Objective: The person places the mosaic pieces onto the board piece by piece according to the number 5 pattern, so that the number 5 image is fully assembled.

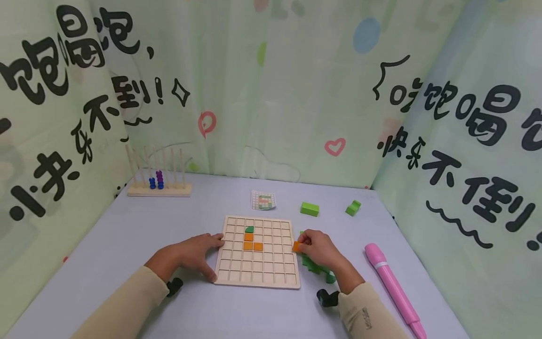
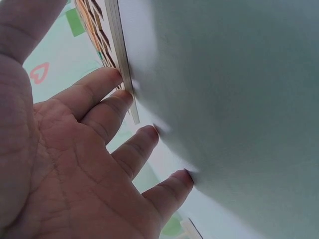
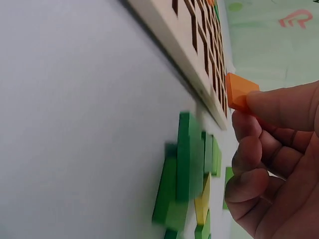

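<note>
A wooden grid board (image 1: 275, 270) lies on the table; in its cells sit a green piece (image 1: 250, 230) and several orange square tiles (image 1: 248, 237). My left hand (image 1: 190, 254) rests along the board's left edge with fingers spread; the left wrist view shows fingertips (image 2: 112, 77) touching its side. Between thumb and fingers my right hand (image 1: 319, 247) pinches an orange square tile (image 3: 240, 91), held just beyond the board's right edge. Beneath that hand lies a pile of green pieces (image 3: 189, 159) with a yellow piece (image 3: 202, 201) among them, partly hidden in the head view.
Behind the board lie a small pattern card (image 1: 263, 200), a green block (image 1: 310, 209) and another green block (image 1: 353, 207). A peg rack (image 1: 158, 189) with blue and purple beads stands at the back left. On the right lies a pink pen-shaped stick (image 1: 394, 287).
</note>
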Demonstrator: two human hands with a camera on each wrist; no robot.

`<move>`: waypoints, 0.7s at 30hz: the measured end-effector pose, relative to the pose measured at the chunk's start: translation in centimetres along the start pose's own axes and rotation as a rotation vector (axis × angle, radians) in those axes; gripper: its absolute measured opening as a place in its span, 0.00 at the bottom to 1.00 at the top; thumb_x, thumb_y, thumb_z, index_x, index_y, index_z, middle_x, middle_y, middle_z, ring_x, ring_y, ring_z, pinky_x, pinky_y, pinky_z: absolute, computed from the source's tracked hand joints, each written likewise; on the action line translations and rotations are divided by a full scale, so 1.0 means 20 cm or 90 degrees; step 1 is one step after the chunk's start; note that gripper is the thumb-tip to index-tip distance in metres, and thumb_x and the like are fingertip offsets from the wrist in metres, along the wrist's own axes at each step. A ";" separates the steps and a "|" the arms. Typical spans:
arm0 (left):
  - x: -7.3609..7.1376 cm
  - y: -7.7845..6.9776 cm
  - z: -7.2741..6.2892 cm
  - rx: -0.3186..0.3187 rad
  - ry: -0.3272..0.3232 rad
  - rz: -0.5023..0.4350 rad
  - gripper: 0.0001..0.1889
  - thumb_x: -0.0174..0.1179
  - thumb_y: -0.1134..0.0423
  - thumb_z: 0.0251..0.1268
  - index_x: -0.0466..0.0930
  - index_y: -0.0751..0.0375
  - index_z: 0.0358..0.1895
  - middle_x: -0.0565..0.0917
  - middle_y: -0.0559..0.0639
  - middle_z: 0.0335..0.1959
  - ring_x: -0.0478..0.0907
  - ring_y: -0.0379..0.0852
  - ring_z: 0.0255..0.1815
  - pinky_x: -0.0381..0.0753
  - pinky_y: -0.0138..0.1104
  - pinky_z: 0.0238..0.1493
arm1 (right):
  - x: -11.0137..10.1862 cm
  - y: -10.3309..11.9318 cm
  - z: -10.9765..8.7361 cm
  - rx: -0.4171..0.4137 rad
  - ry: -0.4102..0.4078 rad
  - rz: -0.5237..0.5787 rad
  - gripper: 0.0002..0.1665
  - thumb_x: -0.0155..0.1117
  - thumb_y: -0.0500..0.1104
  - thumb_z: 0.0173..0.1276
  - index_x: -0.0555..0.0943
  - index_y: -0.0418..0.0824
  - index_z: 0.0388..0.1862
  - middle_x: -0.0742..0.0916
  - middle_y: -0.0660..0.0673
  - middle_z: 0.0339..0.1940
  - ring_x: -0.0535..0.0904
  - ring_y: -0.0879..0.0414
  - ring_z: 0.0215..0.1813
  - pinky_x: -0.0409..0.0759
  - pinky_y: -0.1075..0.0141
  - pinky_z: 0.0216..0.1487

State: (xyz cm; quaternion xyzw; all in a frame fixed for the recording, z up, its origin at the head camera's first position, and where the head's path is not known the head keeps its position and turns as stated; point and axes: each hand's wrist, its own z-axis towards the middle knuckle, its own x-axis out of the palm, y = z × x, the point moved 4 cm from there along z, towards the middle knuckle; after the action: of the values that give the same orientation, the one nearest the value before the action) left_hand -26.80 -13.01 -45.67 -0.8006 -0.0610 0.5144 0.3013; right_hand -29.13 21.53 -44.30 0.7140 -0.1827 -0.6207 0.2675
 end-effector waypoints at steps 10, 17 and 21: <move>-0.01 0.01 0.00 -0.001 -0.001 0.007 0.54 0.86 0.52 0.40 0.70 0.55 0.77 0.61 0.50 0.84 0.53 0.63 0.84 0.59 0.60 0.80 | 0.15 0.19 0.10 -0.075 0.063 0.010 0.02 0.68 0.37 0.71 0.82 0.39 0.38 0.82 0.49 0.31 0.75 0.55 0.35 0.74 0.64 0.37; 0.00 0.00 0.00 0.005 0.001 0.011 0.54 0.86 0.53 0.41 0.70 0.55 0.77 0.61 0.49 0.84 0.55 0.61 0.84 0.59 0.58 0.80 | 0.22 0.26 0.14 -0.084 0.083 -0.012 0.03 0.66 0.38 0.73 0.83 0.39 0.39 0.82 0.50 0.32 0.75 0.55 0.36 0.74 0.65 0.38; 0.00 0.00 0.01 -0.003 0.001 0.010 0.54 0.86 0.52 0.41 0.70 0.54 0.77 0.61 0.48 0.84 0.55 0.60 0.84 0.60 0.57 0.80 | 0.24 0.27 0.15 -0.091 0.082 -0.032 0.02 0.66 0.37 0.72 0.83 0.41 0.37 0.82 0.50 0.31 0.75 0.55 0.35 0.73 0.65 0.37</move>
State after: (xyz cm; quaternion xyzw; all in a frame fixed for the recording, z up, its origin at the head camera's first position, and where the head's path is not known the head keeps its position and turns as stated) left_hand -26.93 -12.97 -45.77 -0.8020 -0.0557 0.5160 0.2956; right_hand -30.96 13.91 -45.05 0.7360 -0.1023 -0.5914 0.3131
